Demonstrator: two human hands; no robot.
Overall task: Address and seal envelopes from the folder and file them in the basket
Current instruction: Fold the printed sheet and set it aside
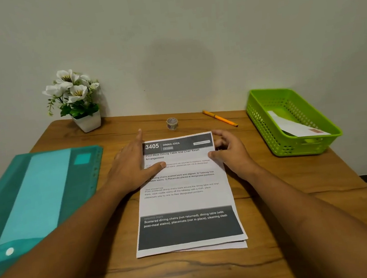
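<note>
A printed sheet [185, 201] lies in the middle of the wooden table [289, 195], with another sheet's edge showing under its near end. My left hand [133, 168] lies flat on the sheet's upper left edge, thumb across the text. My right hand [233, 153] touches the upper right corner with loosely curled fingers, thumb on the paper's edge. A teal plastic folder [35, 198] with a pale envelope inside lies at the left. The green basket [265, 115] at the right holds a white envelope [296, 127]. An orange pen [219, 118] and a small tape roll [172, 123] lie behind the sheet.
A white pot of white artificial flowers [76, 99] stands at the back left against the wall. The table's right edge runs close behind the basket, with floor beyond it.
</note>
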